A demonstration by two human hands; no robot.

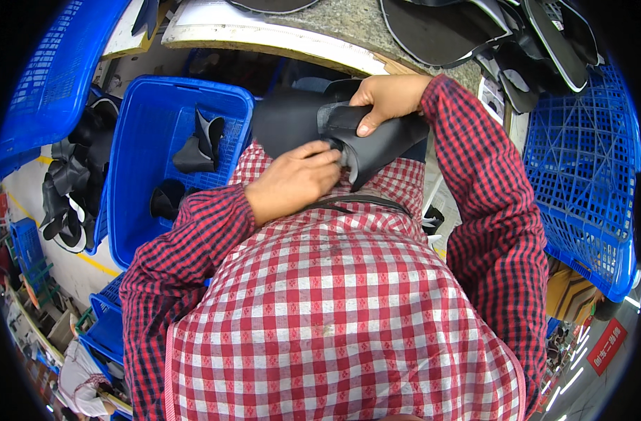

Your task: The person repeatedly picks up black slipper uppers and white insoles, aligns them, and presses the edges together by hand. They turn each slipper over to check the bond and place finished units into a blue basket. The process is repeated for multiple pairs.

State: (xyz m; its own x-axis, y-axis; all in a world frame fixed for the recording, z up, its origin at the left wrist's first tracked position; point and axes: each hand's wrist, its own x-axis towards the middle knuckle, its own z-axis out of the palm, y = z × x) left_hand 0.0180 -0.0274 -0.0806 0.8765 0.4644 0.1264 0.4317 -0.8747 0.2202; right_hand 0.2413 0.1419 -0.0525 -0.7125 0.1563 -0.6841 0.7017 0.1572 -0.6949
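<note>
Across my lap lies a black leather shoe upper (pixel 289 123), with a paler grey patch near its middle and a light lining showing at its lower opening. My right hand (pixel 393 100) grips it from the far side, thumb pressed on top and fingers partly hidden behind the leather. At the near edge, my left hand (pixel 297 180) has its fingers curled and pressed together at the opening, slightly blurred. Whether a small thing sits between those left fingertips cannot be made out. A red-and-white checked apron (pixel 320 302) covers my lap under the piece.
To my left stands a blue plastic basket (pixel 142 175) holding a few black pieces (pixel 198 144). Beyond it, another crate holds more black pieces (pixel 75 175). A worktable (pixel 355 24) ahead bears several black uppers (pixel 447 31). A blue crate (pixel 580 161) rises at my right.
</note>
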